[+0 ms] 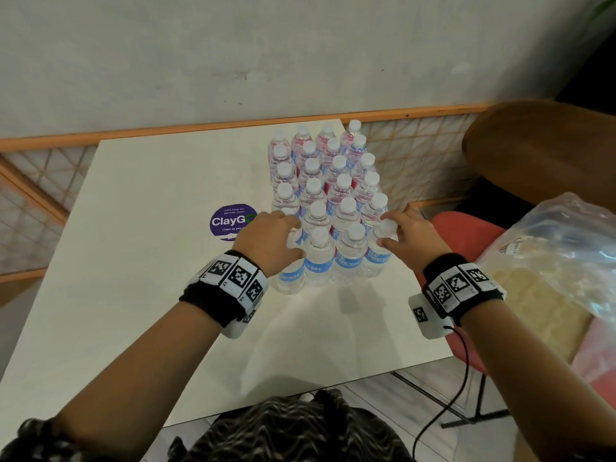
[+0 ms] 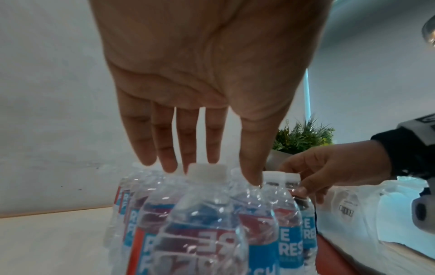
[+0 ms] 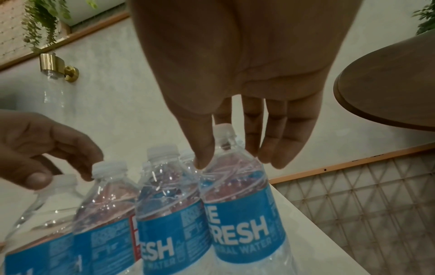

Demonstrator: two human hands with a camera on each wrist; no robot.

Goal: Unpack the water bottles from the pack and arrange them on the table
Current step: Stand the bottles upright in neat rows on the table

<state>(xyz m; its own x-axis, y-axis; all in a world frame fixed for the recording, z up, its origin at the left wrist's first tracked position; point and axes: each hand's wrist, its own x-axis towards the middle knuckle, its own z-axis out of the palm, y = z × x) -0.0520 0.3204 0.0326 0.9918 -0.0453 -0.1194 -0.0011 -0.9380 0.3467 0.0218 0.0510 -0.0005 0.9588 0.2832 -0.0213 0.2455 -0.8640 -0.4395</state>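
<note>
Easily toppled: bottles packed tight mid-frame on the surface.
Left hand fingers pinching cap of lower-left bottle, right hand fingers round neck of lower-right bottle; could topple neighbours if tugged sideways.

In the head view the left hand covers the cap and neck of the lower-left bottle, so whether its fingers close round it cannot be told; the right hand hides the neck of the lower-right bottle; the purple sticker loses its right edge under the left hand, its small print unreadable; the plastic wrap and round wooden table run off the right edge; both wrist views cut off the bottles at the bottom edge.
</note>
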